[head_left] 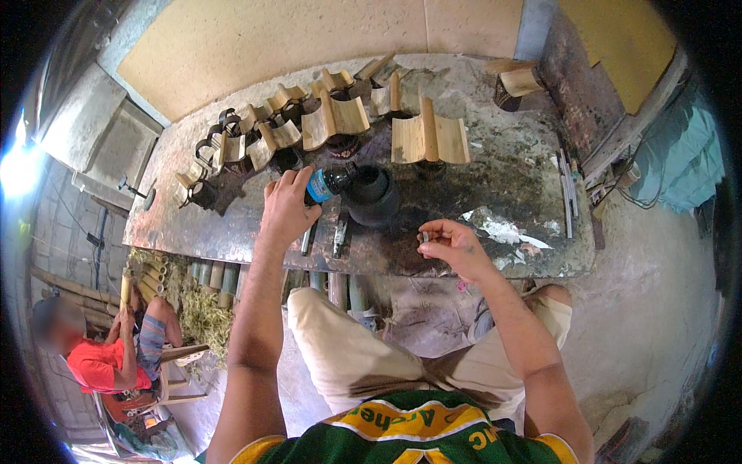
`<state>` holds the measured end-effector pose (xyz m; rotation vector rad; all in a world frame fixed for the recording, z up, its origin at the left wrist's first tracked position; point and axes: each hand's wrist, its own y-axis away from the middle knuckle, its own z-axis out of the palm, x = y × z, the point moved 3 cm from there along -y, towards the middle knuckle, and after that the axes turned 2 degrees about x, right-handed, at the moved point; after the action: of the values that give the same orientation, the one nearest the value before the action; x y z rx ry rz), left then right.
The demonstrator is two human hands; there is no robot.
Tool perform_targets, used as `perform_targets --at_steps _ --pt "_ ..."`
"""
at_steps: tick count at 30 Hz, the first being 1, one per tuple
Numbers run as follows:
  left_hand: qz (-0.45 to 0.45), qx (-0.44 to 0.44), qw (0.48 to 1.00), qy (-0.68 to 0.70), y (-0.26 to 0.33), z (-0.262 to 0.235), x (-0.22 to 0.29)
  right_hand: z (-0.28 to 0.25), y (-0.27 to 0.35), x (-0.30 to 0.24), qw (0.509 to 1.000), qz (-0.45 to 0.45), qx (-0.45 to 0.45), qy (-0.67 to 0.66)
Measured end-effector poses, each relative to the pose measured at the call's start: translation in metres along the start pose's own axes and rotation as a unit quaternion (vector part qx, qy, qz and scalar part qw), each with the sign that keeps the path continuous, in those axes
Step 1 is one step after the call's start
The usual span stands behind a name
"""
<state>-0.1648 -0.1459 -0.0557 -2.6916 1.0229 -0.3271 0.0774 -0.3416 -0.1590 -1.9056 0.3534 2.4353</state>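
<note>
My left hand (287,203) is closed around a dark bottle (328,182) with a blue label. The bottle is tilted, its neck pointing right at the mouth of a round black pot (372,199) on the table. Whether liquid is flowing out is too small to tell. My right hand (454,247) is above the table's near edge, thumb and fingers pinching a small round cap (423,237). Below the bottle lie a brush (340,237) and a thin dark tool (308,240).
Several curved bamboo pieces on dark woven bases, one of them a wide bamboo piece (430,141), stand across the back of the stained table (224,236). White scraps (506,229) and thin rods (568,193) lie right. A person in red (104,363) sits at left holding bamboo.
</note>
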Motion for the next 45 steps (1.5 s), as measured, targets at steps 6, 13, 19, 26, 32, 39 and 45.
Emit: perform_targets --at_steps 6,13,19,26,32,39,45 --pt "-0.021 0.028 0.992 0.124 0.0 0.012 -0.002 0.001 0.003 -0.007 1.0 0.003 0.02 -0.012" --pt "-0.059 0.072 0.941 0.324 0.016 -0.007 0.018 0.0 0.009 -0.068 0.991 -0.106 0.057 0.067" --pt "-0.039 0.053 0.886 0.46 0.051 -0.008 0.073 0.022 0.026 -0.124 0.967 -0.208 0.007 0.149" --pt "0.045 -0.024 0.884 0.464 0.078 0.022 0.125 0.019 0.047 -0.138 0.929 -0.215 -0.026 0.299" --pt "0.127 -0.074 0.881 0.45 0.076 0.039 0.138 0.004 0.061 -0.143 0.844 -0.272 -0.125 0.446" --pt "0.154 -0.159 0.831 0.509 0.069 0.042 0.144 0.005 0.066 -0.161 0.824 -0.26 -0.162 0.477" --pt "0.08 -0.061 0.896 0.432 0.061 0.032 0.151 0.002 0.055 -0.17 0.869 -0.172 -0.076 0.458"
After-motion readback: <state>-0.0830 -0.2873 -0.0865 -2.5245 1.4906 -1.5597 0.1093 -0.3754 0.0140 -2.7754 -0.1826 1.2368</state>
